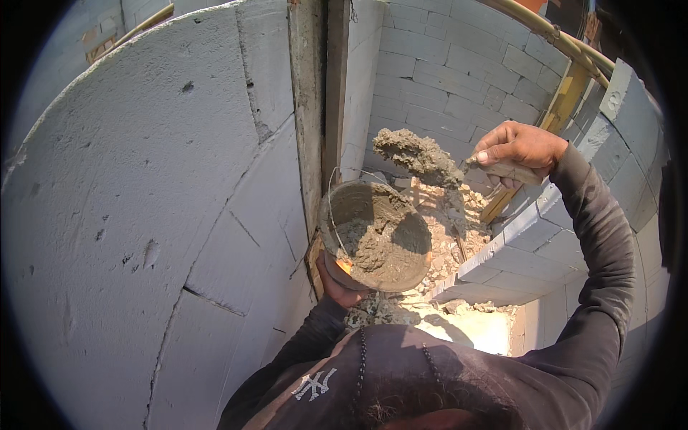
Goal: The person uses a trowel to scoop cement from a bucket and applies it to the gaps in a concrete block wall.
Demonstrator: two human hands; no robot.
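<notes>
My right hand grips the handle of a trowel, its blade buried under a thick lump of wet grey mortar raised above and right of the bucket. A round bucket with a wire handle, partly filled with grey mortar, rests in my left hand, whose fingers are wrapped round its lower left side and partly hidden by it.
A pale block wall fills the left, beside a concrete post. Another block wall stands behind. A stepped block wall and timber board are on the right. Rubble lies below, bamboo poles cross above.
</notes>
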